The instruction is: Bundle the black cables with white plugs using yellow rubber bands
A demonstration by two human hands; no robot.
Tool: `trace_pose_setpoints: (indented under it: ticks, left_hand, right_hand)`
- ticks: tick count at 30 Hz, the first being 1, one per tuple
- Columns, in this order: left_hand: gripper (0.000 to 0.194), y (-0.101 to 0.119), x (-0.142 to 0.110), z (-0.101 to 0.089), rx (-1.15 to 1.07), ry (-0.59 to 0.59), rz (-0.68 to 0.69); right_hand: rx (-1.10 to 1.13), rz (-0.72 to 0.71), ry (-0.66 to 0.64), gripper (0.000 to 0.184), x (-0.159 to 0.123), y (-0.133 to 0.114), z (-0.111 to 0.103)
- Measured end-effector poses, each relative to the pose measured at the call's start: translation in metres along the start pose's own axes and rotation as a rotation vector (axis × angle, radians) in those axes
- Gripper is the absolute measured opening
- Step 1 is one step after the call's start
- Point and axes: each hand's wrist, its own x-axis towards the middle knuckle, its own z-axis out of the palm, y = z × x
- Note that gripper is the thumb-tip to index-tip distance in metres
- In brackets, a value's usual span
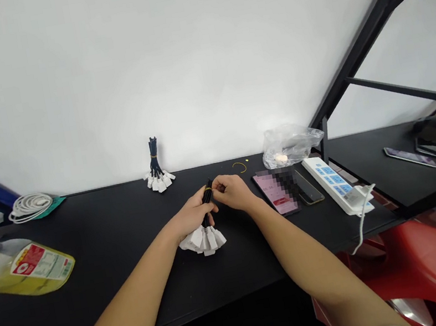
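My left hand (194,212) is closed around a bundle of black cables (206,218) with white tag-like ends (204,239). The white ends fan out low over the black table, below the hand. Around the upper part of the bundle runs a yellow rubber band (208,188). My right hand (231,190) is pinched at the band, its fingertips close against the bundle. A second bundle (154,163) of the same kind, tied with a yellow band, stands upright by the wall with its white ends spread on the table.
A loose yellow band (239,167) lies near the wall. To the right are a lit phone (274,192), a dark phone (309,189), a clear plastic bag (292,141) and a power strip (333,182). An oil bottle (29,266) and coiled white cable (30,207) lie left; a red stool (429,260) stands lower right.
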Motion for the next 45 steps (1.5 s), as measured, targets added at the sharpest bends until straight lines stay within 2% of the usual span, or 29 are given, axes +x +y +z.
trace_pose_setpoints:
  ticks: [4, 8, 10, 13, 17, 20, 22, 24, 26, 30, 34, 37, 40, 43, 45]
  left_hand:
    - [0.053, -0.005, 0.003, -0.001, -0.005, -0.003, 0.029]
    - [0.069, -0.007, 0.003, 0.001, -0.044, 0.03, -0.017]
    - [0.07, -0.004, 0.002, 0.0, -0.043, 0.014, -0.03]
    - [0.057, 0.006, -0.003, -0.003, -0.039, -0.046, -0.063]
    - [0.022, 0.019, -0.012, -0.015, -0.053, -0.126, -0.118]
    - [0.018, 0.022, -0.014, -0.022, -0.127, -0.16, -0.071]
    - [0.03, 0.021, -0.012, -0.022, -0.25, -0.061, -0.009]
    - [0.043, 0.017, -0.008, -0.019, -0.378, 0.111, 0.071]
    - [0.047, 0.012, -0.002, -0.013, -0.423, 0.256, 0.155]
    - [0.034, -0.003, 0.01, -0.004, -0.291, 0.39, 0.34]
    - [0.03, -0.014, 0.012, -0.005, -0.008, 0.43, 0.463]
    - [0.033, -0.019, 0.011, -0.009, 0.162, 0.429, 0.443]
    - [0.031, -0.024, 0.015, -0.015, 0.229, 0.453, 0.345]
    - [0.023, -0.027, 0.021, -0.018, 0.111, 0.467, 0.279]
    - [0.021, -0.024, 0.022, -0.017, -0.104, 0.494, 0.223]
  right_hand:
    - [-0.005, 0.009, -0.005, 0.005, 0.0, -0.001, -0.001]
    - [-0.007, 0.018, -0.016, 0.005, 0.001, -0.001, -0.001]
    - [-0.025, 0.04, -0.007, 0.005, 0.002, 0.001, 0.0]
    - [-0.069, 0.113, 0.019, 0.006, 0.006, 0.006, 0.001]
    - [-0.198, 0.247, 0.064, 0.009, 0.01, 0.014, -0.002]
    - [-0.305, 0.338, 0.007, 0.01, 0.01, 0.02, -0.007]
    - [-0.352, 0.342, -0.123, 0.009, 0.009, 0.022, -0.009]
    - [-0.389, 0.318, -0.238, 0.009, 0.007, 0.022, -0.01]
    - [-0.413, 0.303, -0.292, 0.009, 0.005, 0.021, -0.01]
    - [-0.429, 0.288, -0.33, 0.009, 0.003, 0.018, -0.011]
    - [-0.445, 0.292, -0.335, 0.01, 0.002, 0.018, -0.012]
    - [-0.445, 0.313, -0.336, 0.011, 0.002, 0.018, -0.014]
    - [-0.446, 0.355, -0.337, 0.013, 0.002, 0.018, -0.016]
    - [-0.455, 0.417, -0.327, 0.013, 0.003, 0.019, -0.018]
    - [-0.455, 0.456, -0.321, 0.011, 0.003, 0.02, -0.02]
